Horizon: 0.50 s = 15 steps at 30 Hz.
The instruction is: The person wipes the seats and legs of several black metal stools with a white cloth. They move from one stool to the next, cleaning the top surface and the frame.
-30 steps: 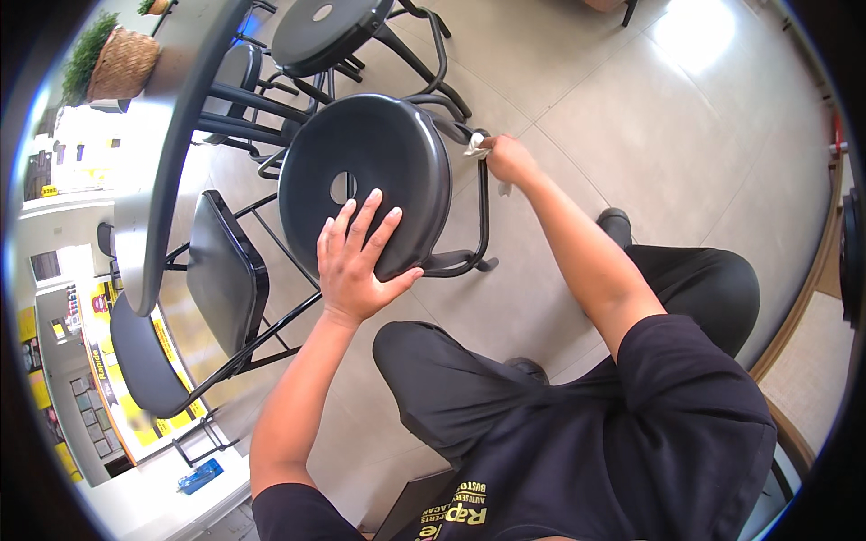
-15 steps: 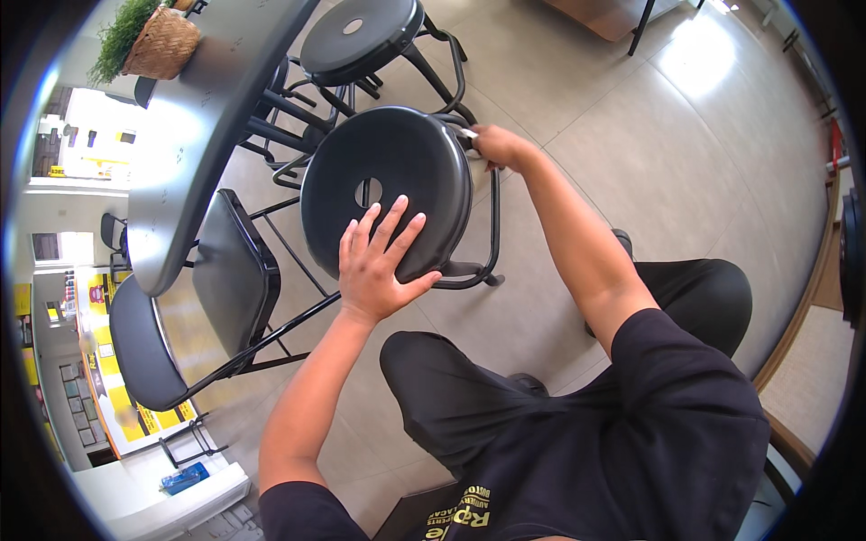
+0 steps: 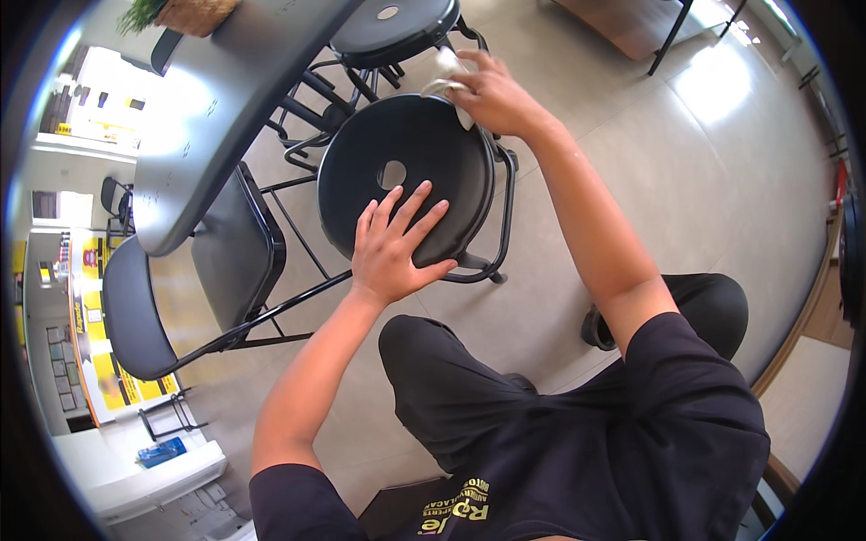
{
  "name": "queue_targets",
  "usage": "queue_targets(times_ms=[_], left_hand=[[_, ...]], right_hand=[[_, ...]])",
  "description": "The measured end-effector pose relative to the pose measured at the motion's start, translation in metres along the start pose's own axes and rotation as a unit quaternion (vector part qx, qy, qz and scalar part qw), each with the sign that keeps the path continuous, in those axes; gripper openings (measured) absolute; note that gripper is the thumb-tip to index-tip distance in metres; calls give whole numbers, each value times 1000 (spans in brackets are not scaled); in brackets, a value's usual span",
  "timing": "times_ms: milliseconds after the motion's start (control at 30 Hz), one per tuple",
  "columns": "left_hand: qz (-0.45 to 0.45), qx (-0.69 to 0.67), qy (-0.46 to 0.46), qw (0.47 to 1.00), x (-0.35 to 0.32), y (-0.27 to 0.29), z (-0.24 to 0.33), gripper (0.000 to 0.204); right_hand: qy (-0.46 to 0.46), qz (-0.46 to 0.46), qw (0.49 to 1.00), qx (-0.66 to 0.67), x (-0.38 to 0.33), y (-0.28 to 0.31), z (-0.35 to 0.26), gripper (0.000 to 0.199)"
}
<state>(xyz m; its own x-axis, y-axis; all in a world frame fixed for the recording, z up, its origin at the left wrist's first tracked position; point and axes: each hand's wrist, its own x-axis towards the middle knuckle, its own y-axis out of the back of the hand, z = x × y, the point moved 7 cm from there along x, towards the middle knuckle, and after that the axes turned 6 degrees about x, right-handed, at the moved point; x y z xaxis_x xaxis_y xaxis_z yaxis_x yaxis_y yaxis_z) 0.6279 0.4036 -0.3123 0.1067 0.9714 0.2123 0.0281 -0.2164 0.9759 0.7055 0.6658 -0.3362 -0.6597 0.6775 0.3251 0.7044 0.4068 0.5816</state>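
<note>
Pale tiled floor [image 3: 658, 171] carries everything. On it – black round stool [image 3: 401, 176] w/ centre hole, metal legs; second round stool [image 3: 388, 22] just behind; two black chairs [image 3: 225, 261] by a grey table [image 3: 225, 90]. Basket w/ plant [image 3: 185, 13] sits on the tabletop.

Yellow poster panels [image 3: 95, 356] line the counter front at nine o'clock; a blue packet [image 3: 162, 451] lies at eight o'clock.

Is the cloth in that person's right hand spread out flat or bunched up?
Bunched up. The white cloth sits crumpled under the right hand at the stool's far rim; only small folds poke out past the fingers.
</note>
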Motion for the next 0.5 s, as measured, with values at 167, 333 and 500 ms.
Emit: queue_targets(times_ms=[167,333,500], left_hand=[[12,-2,14,1000,-13,-1,-5,80],[14,-5,10,1000,-9,-1,-3,80],[20,-16,18,1000,-16,-4,-8,88]], right_hand=[[-55,-29,946,319,-38,-38,-6,38],[-38,99,976,191,-85,-27,-19,39],[-79,146,981,99,-121,-32,-52,42]])
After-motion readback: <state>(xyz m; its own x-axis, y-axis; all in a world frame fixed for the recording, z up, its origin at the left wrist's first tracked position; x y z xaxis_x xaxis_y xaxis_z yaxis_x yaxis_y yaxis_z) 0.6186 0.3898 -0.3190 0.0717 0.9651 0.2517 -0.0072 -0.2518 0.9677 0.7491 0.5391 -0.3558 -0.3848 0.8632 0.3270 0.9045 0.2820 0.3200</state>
